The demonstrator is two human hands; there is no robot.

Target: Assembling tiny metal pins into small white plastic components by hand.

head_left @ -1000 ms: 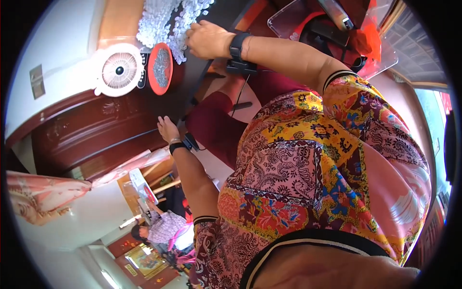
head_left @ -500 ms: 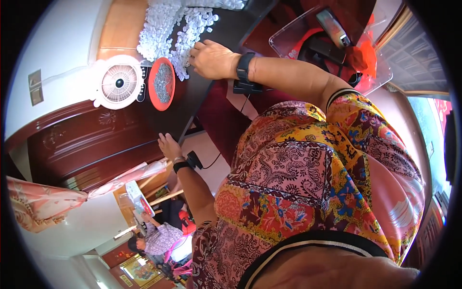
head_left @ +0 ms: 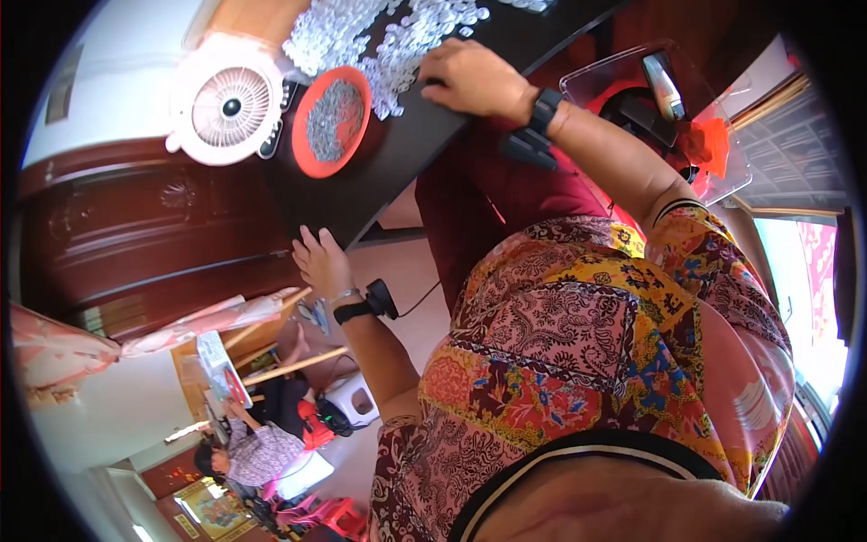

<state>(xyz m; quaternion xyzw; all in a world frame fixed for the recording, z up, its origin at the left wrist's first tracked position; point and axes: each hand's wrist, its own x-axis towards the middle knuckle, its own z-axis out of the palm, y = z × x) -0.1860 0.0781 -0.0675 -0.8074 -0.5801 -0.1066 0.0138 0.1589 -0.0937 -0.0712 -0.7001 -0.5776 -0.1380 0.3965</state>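
At left centre the left hand (head_left: 322,262) looks empty, fingers spread by the edge of the dark table (head_left: 390,161). At upper centre the right hand (head_left: 479,79) curls beside the clear pieces (head_left: 330,41); I cannot tell whether it grips any. Handling loose pieces seems in hand; taking one calls for a fine pinch. Farther left: red dish (head_left: 350,135), fan (head_left: 232,107).

Pale wall (head_left: 99,402), dk carved panel (head_left: 144,239), pinkish floor (head_left: 417,339), opening R (head_left: 782,271) (v. bright).
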